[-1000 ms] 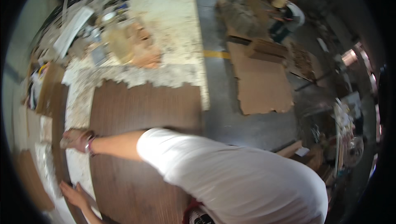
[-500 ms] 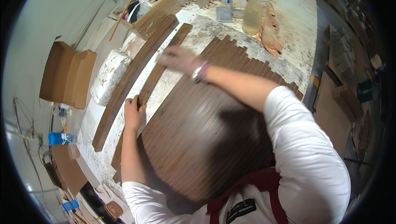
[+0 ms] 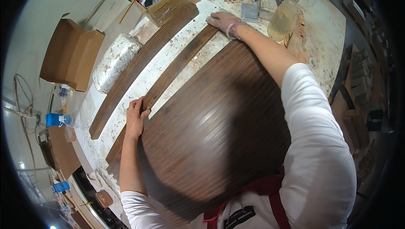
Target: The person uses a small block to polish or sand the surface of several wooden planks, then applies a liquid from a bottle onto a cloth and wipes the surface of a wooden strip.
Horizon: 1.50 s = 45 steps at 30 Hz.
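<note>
A long, narrow dark-brown wooden strip (image 3: 181,59) lies slantwise on the stained white tabletop. My bare left hand (image 3: 136,118) is closed over its nearer part, the thumb at the right edge and the fingers across the top. At the strip's far end is my right hand (image 3: 224,20), in a thin, smeared glove, with its fingers bent down over the wood; whatever may lie under the palm is hidden. Just right of the strip, a broad dark panel of many parallel wooden slats (image 3: 211,115) fills the space before me, partly in my shadow.
Left of the strip lies a stack of brown strips (image 3: 143,66), beside a white wrapped bundle (image 3: 116,62). An open cardboard box (image 3: 74,56) is farther left. Beyond my right hand stand a grey block (image 3: 249,13) and a jar of yellowish liquid (image 3: 283,17), near a crumpled cloth (image 3: 296,39).
My right hand has swept away from me along the strip, from its middle part to the far end. The left hand keeps its hold on the strip. The whole view has shifted slightly.
</note>
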{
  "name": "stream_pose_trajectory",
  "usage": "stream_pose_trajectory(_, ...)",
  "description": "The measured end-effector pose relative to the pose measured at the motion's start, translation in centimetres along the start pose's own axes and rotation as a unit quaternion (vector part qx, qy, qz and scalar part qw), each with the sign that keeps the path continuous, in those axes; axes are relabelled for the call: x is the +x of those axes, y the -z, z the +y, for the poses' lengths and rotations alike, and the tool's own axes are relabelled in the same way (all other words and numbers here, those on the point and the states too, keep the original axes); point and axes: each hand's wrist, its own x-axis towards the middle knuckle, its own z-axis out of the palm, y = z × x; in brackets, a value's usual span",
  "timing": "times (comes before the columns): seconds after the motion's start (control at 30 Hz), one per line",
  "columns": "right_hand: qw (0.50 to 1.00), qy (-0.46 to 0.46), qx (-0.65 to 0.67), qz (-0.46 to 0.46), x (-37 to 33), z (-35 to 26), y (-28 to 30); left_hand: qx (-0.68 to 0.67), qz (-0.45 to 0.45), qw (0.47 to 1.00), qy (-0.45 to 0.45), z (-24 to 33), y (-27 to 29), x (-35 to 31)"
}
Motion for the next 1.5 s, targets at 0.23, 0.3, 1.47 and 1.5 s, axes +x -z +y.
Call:
stream_pose_trajectory(0.23,0.991,-0.007,-0.124,-0.049,-2.5,-1.0,5.7,0.026,0.034,0.997,-0.067,-0.6,0.0,0.2)
stream_pose_trajectory(0.3,0.997,-0.030,-0.042,0.053,-3.0,-2.8,5.6,0.063,0.049,0.992,-0.098,-0.2,-0.1,0.8)
stream_pose_trajectory(1.47,0.819,0.554,0.046,-0.139,-15.5,-50.4,-26.5,-0.109,0.254,0.960,-0.035,-13.6,2.1,-2.4)
stream_pose_trajectory(1.5,0.837,0.521,0.068,-0.153,-15.4,-50.5,-26.7,-0.182,0.261,0.948,0.004,-13.8,2.3,-2.1)
